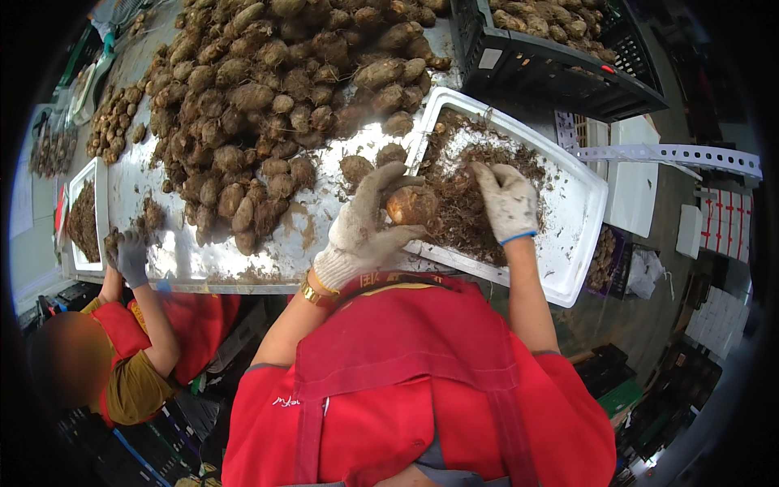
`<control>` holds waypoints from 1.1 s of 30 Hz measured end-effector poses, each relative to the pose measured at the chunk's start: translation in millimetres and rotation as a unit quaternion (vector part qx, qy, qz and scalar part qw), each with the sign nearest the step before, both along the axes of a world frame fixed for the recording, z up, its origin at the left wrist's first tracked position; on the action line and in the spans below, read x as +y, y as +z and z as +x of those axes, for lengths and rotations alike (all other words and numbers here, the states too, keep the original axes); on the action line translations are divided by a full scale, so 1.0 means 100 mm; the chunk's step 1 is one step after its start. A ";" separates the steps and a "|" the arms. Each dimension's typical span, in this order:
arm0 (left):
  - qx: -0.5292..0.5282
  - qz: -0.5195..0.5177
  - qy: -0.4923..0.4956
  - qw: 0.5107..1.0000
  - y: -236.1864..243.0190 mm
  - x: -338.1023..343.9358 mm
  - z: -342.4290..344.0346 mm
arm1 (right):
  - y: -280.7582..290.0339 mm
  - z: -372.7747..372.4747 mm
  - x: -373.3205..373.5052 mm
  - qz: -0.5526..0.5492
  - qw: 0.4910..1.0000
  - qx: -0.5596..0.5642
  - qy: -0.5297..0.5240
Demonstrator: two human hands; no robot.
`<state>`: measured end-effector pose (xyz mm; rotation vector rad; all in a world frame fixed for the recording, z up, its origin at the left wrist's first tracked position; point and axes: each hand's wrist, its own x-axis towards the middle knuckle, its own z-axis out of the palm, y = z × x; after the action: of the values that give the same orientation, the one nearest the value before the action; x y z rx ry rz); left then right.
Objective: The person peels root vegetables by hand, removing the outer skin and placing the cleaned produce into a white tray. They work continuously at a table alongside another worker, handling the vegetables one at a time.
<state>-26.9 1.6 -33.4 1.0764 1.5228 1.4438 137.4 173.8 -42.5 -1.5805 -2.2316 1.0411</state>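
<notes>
Red apron [406,381] nearest, filling the lower middle. Above it, left hand [365,223] in a soiled glove, fingers curled tight around a tuber [412,204], thumb below and fingertips over the top; gold watch [312,294] at the wrist. Tuber held over the near edge of a white tray [580,219], just left of the tray's middle; rounded and stubby, long axis roughly level and running left to right, the paler scraped end facing right toward the other glove; exact tilt hard to tell. Right hand [507,201] in a glove with a blue cuff, fist closed and pressed down beside the tuber; whatever sits inside the fist hidden, so impossible to tell what it pinches. Brown peelings [462,203] heaped in the tray under and behind both hands. At left, a co-worker's gloved hand [130,258] at the table edge, next to a smaller tray [99,213] of scraps. Farther back, metal table [195,260] smeared with dirt and carrying a big pile [276,97] of unpeeled tubers. Farthest, at upper right, a black crate [560,73] holding more tubers.
</notes>
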 end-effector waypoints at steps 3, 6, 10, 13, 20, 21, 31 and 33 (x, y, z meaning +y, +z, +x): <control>0.021 -0.027 -0.005 0.999 -0.06 -0.03 -0.01 | 0.25 0.04 -0.07 0.136 0.983 -0.007 0.125; 0.031 -0.029 -0.006 0.999 -0.08 0.02 0.02 | 0.54 -0.13 -0.33 0.021 0.963 0.177 0.203; 0.111 -0.083 -0.021 0.990 0.06 0.04 0.02 | 0.32 -0.24 -0.43 0.067 0.960 0.136 0.234; -0.025 -0.023 -0.005 0.999 0.09 -0.03 0.02 | 0.21 -0.28 -0.28 0.040 0.985 0.073 0.153; -0.021 -0.032 0.026 0.999 0.00 -0.09 -0.07 | 0.05 -0.11 -0.16 -0.015 0.983 0.140 0.121; -0.040 -0.035 0.029 0.998 0.04 -0.08 -0.06 | 0.19 -0.18 -0.21 0.010 0.978 0.148 0.149; 0.077 0.015 0.023 0.997 -0.15 -0.16 -0.06 | 0.26 -0.46 -0.42 0.044 0.967 0.149 0.200; -0.139 -0.028 0.060 0.988 -0.30 -0.25 -0.10 | 0.01 -0.31 -0.26 0.062 0.982 0.063 0.169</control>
<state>-37.2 -23.6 -63.3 0.7263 1.4367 1.5518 106.7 147.4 -41.4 -1.0768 -2.4737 1.0246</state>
